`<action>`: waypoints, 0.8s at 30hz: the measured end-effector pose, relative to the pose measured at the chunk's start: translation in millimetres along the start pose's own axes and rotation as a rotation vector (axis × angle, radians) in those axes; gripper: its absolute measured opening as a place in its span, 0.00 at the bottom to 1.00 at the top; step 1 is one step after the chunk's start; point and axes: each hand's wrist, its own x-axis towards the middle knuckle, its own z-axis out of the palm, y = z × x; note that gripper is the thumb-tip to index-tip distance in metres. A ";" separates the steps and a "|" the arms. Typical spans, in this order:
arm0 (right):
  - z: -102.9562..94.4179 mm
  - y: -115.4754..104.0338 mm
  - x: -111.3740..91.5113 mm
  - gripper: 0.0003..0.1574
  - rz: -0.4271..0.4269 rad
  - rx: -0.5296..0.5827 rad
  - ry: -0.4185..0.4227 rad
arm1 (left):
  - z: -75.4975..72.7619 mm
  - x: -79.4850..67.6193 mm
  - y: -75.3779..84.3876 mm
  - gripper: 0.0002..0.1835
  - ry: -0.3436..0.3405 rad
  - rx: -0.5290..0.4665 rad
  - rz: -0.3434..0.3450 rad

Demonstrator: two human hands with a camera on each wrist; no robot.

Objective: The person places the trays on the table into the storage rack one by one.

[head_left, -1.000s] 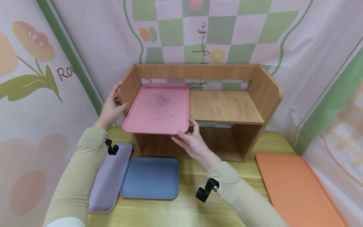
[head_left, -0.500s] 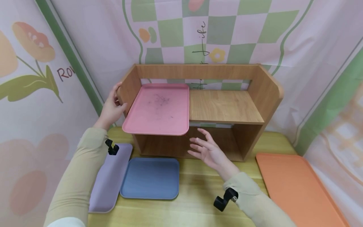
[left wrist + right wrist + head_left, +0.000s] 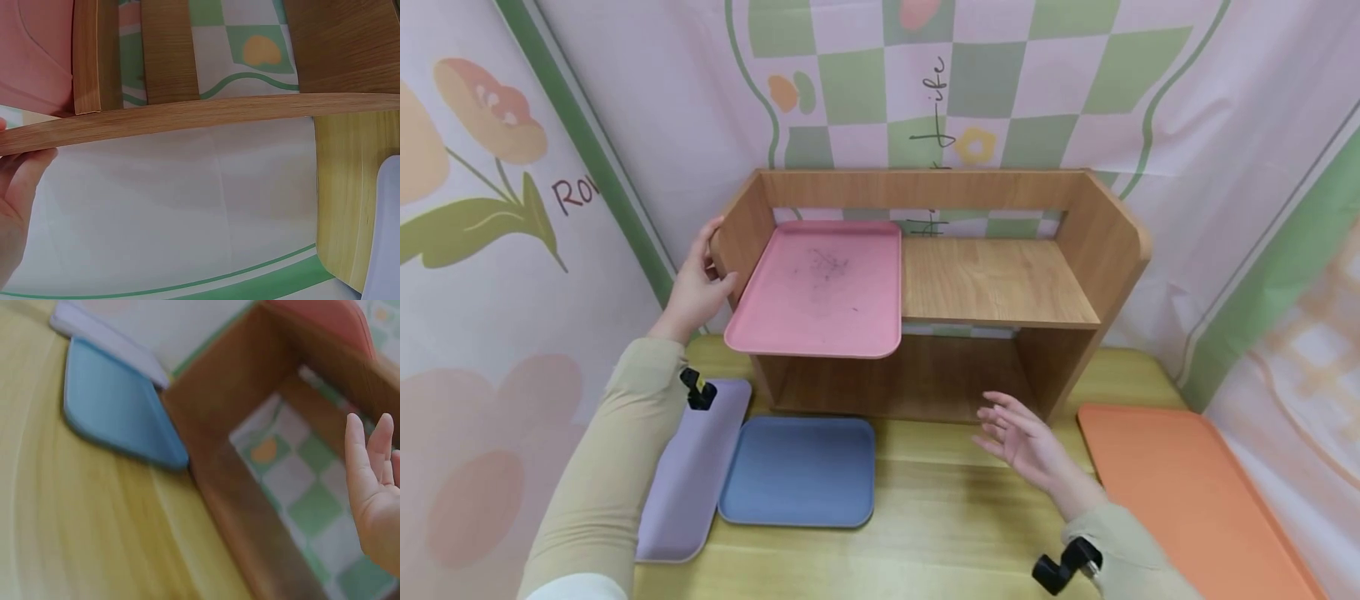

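My left hand grips the left side panel of a wooden two-tier shelf. In the left wrist view, its thumb and fingers lie on either side of the panel's edge. A pink tray with dark smudges lies on the left half of the upper board, its near end jutting past the front edge. My right hand hangs with loosely spread fingers in front of the shelf's lower right corner, holding nothing. The right wrist view shows those fingers in front of the lower compartment.
On the wooden table, a blue tray lies before the shelf, with a purple tray close by its left, partly behind the left forearm. An orange tray lies at the right. Printed curtains surround the table.
My right hand has let go of the pink tray's front right corner and moved right and toward me. The pink tray and my left hand have stayed in place.
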 end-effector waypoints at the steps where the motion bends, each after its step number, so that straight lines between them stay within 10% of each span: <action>1: -6.7 -0.6 -6.8 0.24 -0.002 0.016 0.000 | 0.0 -0.1 0.3 0.44 -0.001 0.001 0.000; 13: -81.5 1.3 -79.0 0.29 -0.066 0.184 -0.031 | 1.0 -0.1 -0.7 0.44 0.000 0.015 -0.015; 24: -116.8 -32.0 -144.8 0.26 -0.164 -0.160 0.166 | 1.8 0.7 -3.5 0.44 0.008 0.003 0.005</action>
